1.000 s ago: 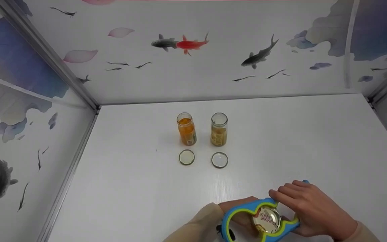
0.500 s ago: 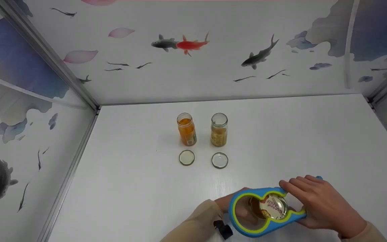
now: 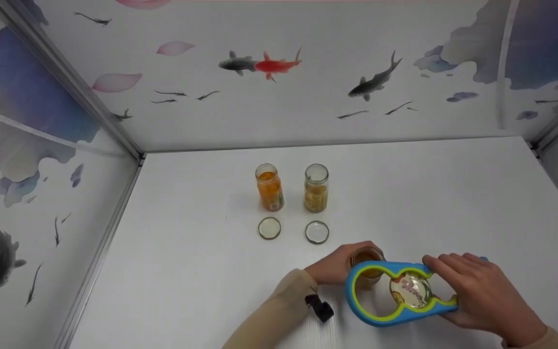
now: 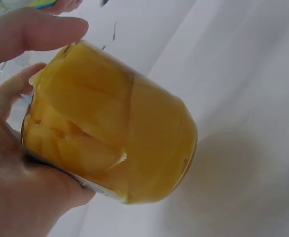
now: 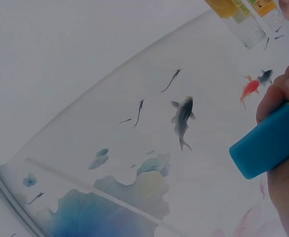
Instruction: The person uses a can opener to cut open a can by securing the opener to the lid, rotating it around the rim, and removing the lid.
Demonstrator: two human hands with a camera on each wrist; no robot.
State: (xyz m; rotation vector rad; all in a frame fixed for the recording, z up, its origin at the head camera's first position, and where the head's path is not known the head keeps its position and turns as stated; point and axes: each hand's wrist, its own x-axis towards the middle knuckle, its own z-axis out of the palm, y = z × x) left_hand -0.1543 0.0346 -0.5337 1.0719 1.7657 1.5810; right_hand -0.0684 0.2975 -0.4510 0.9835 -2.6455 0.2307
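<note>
My left hand (image 3: 333,265) grips an uncapped glass jar (image 4: 109,128) of yellow fruit pieces, fingers and thumb wrapped round it. In the left wrist view the jar is tilted, its base over the white table. My right hand (image 3: 483,293) holds a blue jar opener (image 3: 350,293) with green-lined notches; its blue handle end (image 5: 263,143) pokes out of the fist in the right wrist view. A printed metal lid (image 3: 410,290) sits in the opener's middle notch, apart from the jar. The opener's large loop overlaps the jar's side in the head view.
Further back stand two open jars, one with orange contents (image 3: 270,191) and one with yellowish contents (image 3: 316,196). Before them lie two lids, a cream one (image 3: 269,228) and a whitish one (image 3: 317,232). Printed panels (image 3: 308,116) wall the white table (image 3: 187,271) at the back and sides.
The lid has come off the jar and stays in the opener. My left hand has moved the jar up and left of it; the right hand has shifted right with the opener.
</note>
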